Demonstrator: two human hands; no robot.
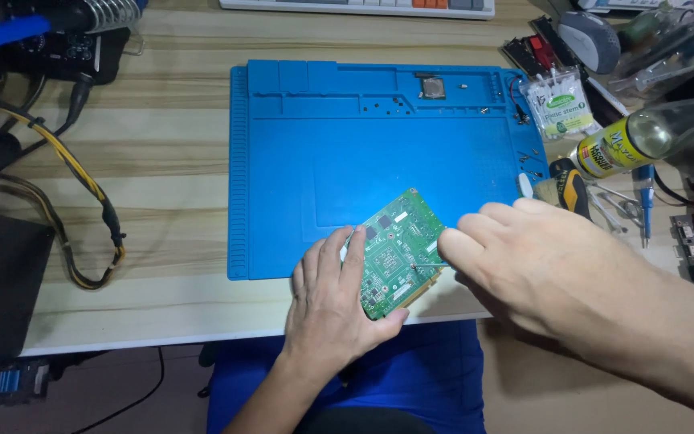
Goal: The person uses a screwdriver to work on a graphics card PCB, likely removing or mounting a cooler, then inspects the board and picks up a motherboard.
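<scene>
The left hand [332,299] clamps the green board [399,251] at the blue mat's [299,161] near edge, while the right hand [524,257] pinches what looks like a thin tool [430,264] on it, needing steady fine pressure.

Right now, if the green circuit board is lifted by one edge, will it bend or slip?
The green circuit board looks like a thin rigid plate, so it probably stays stiff. It seems light, since the left hand steadies it alone. The populated face looks fragile; the blue mat likely limits sliding.

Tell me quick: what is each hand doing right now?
Left hand: closed on the green circuit board, holding its near edge.
Right hand: pinched on a thin metal tool touching the board.
</scene>
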